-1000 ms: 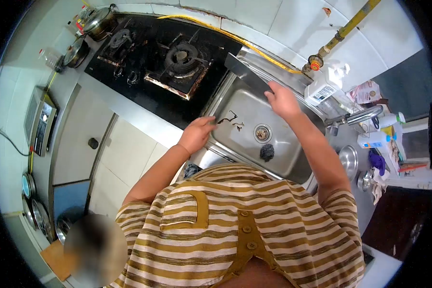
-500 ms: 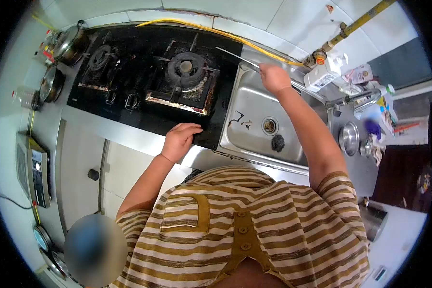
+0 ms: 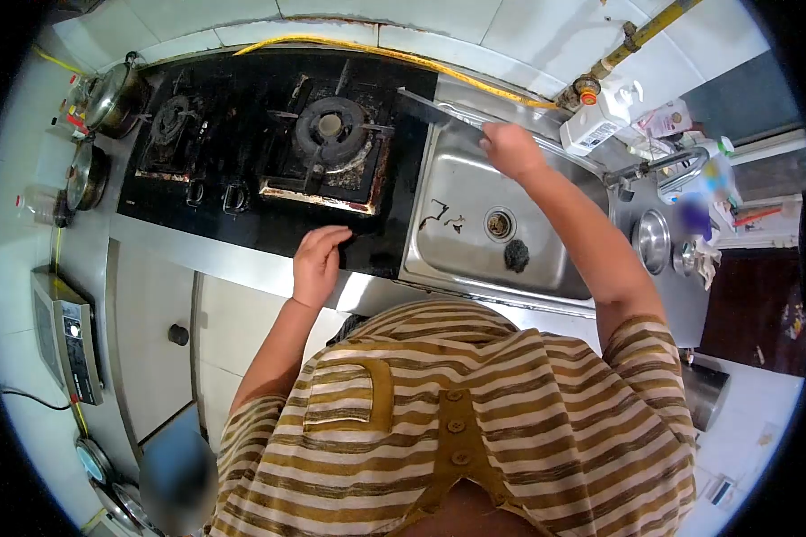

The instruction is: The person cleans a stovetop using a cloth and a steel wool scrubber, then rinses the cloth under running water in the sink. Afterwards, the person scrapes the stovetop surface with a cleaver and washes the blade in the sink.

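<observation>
My right hand point(image 3: 513, 150) is closed on the handle of a wide-bladed knife point(image 3: 434, 112), above the back left part of the sink point(image 3: 546, 210). The blade points left, its tip over the right edge of the black gas stove point(image 3: 242, 161). At the stove's front edge is my left hand point(image 3: 318, 259), with its thumb and fingers apart and nothing held. Dark scraps point(image 3: 436, 213) lie in the left of the basin. Near the drain point(image 3: 499, 224) sits a dark scouring pad point(image 3: 516, 256).
Pots point(image 3: 116, 98) and a clear bottle point(image 3: 40, 205) stand left of the stove. A yellow hose point(image 3: 403, 56) runs along the wall. The faucet point(image 3: 663, 167), a white jug point(image 3: 600, 121) and metal bowls point(image 3: 652, 242) are at the right.
The knife has swung from a broad-side view over the basin's back left corner to a narrower view toward the stove. My left hand has moved left from the sink edge to the stove front.
</observation>
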Demonstrator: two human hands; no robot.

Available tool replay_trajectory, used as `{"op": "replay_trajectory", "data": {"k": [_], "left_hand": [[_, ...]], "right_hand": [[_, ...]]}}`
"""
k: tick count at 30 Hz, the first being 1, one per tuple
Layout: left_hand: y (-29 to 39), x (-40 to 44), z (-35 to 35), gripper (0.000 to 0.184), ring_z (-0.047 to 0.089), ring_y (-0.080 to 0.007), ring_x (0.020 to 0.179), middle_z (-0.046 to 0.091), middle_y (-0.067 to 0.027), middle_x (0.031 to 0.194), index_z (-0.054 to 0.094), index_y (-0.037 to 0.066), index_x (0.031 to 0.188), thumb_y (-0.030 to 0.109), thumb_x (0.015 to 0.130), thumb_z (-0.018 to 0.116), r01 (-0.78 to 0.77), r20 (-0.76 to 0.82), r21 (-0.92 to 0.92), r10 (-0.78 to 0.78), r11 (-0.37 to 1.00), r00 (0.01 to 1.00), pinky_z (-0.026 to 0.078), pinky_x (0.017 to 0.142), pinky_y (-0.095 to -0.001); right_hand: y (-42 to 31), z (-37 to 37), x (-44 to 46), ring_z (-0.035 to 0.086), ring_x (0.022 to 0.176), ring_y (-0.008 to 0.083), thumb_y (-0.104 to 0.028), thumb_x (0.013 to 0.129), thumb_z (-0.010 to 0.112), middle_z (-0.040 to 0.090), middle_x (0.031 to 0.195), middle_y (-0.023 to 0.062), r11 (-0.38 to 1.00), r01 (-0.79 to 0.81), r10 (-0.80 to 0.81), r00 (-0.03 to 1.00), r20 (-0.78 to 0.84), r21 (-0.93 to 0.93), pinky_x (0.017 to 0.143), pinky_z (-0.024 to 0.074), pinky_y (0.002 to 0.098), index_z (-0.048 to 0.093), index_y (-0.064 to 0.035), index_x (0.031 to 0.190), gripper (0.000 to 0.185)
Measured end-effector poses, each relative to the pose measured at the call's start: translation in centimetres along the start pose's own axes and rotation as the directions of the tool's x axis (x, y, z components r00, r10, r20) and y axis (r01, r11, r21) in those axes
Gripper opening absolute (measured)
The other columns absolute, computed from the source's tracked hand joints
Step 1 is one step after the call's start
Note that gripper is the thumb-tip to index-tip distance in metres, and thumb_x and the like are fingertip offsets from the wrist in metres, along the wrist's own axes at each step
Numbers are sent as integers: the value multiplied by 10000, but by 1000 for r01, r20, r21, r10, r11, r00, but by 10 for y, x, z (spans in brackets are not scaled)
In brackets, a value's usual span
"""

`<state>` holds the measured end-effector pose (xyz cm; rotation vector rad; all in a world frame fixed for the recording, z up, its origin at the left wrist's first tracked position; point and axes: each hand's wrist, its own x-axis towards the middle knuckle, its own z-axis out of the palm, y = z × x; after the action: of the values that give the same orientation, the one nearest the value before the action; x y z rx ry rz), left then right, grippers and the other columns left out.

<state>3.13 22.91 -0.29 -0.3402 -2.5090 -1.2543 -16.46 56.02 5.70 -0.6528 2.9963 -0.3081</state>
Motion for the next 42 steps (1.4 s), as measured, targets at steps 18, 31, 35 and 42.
{"op": "replay_trajectory", "data": {"k": [18,31,35,42], "left_hand": [[1,299,81,247,576,-322,1055,621,-135,1116,617,64,1087,114,850,570,-489,737,407,40,771,675,463,910,-432],[1,249,81,144,649,-324,807,669,-149,814,650,99,856,200,865,547,-586,738,450,89,673,669,459,898,-435],[13,227,77,132,659,-272,816,676,-116,794,665,139,861,147,855,534,-624,753,472,83,622,653,320,1080,-430],[19,223,80,158,650,-287,858,674,-136,797,670,134,817,176,859,524,-604,724,461,117,650,680,286,1095,-409]], "right_hand": [[22,6,30,636,864,365,-65,829,481,645,923,191,994,86,-89,995,-43,-72,740,523,457,591,-52,916,141],[11,7,-1,637,869,369,-59,818,475,649,909,197,979,181,-174,982,71,-96,737,525,454,601,-32,899,153],[-4,2,-26,636,851,372,-53,809,476,647,882,207,982,183,-182,983,24,-52,734,524,456,596,-21,882,144],[-12,19,-40,635,852,373,-127,827,526,648,868,207,995,90,-89,996,24,-40,759,513,472,612,-46,886,131]]}}
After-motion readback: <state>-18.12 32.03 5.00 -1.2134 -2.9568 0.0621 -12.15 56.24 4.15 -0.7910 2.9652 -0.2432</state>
